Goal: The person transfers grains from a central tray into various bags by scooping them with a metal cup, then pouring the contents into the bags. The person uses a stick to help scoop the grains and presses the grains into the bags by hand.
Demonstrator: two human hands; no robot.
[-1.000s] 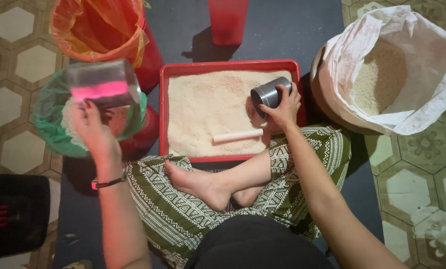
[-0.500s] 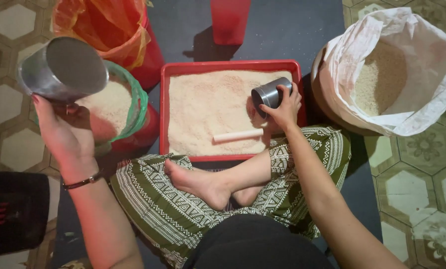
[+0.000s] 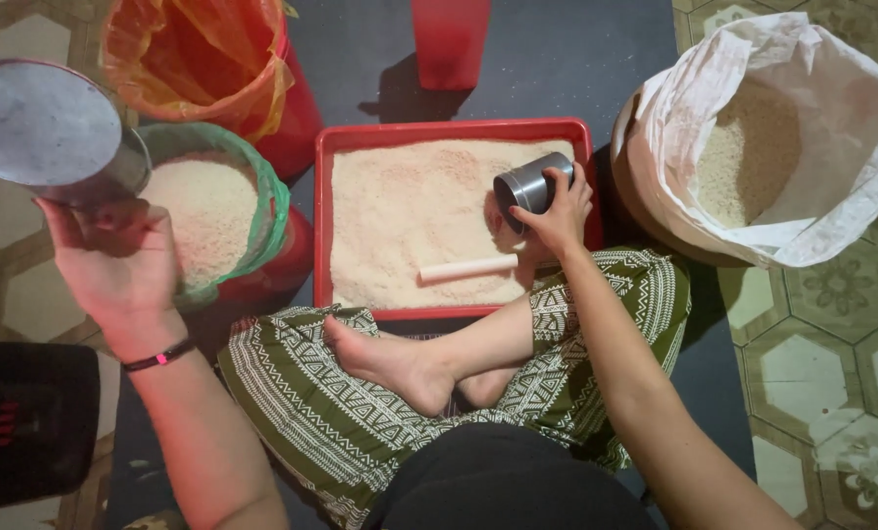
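From the head view I see the left hand (image 3: 115, 270) raised at the left side, its grip closed around the lower rim of a large metal can (image 3: 51, 132) that is tilted with its flat base facing the camera. This can sits above and just left of a green-lined bucket (image 3: 262, 211) filled with white rice (image 3: 204, 211). A dark band (image 3: 159, 355) circles the left wrist. The right hand (image 3: 555, 211) rests at the right edge of a red tray (image 3: 454, 130), its grip wrapped around a small metal cup (image 3: 529, 182) that lies on its side, open mouth toward the left, touching the rice layer (image 3: 410, 216) that covers the tray. A pale stick (image 3: 468, 268) lies flat on that rice near the front of the tray, just left of the right wrist. Behind the green-lined bucket stands an orange-lined bucket (image 3: 204, 59). A red cup (image 3: 449, 39) stands beyond the tray on the dark mat (image 3: 557, 59). To the right of the tray, an open white sack (image 3: 822, 206) holds more grain. I see crossed legs in green patterned trousers (image 3: 341, 412) with a bare foot (image 3: 385, 363) directly in front of the tray. A black box (image 3: 27, 422) sits on the tiled floor (image 3: 831, 373) at lower left.
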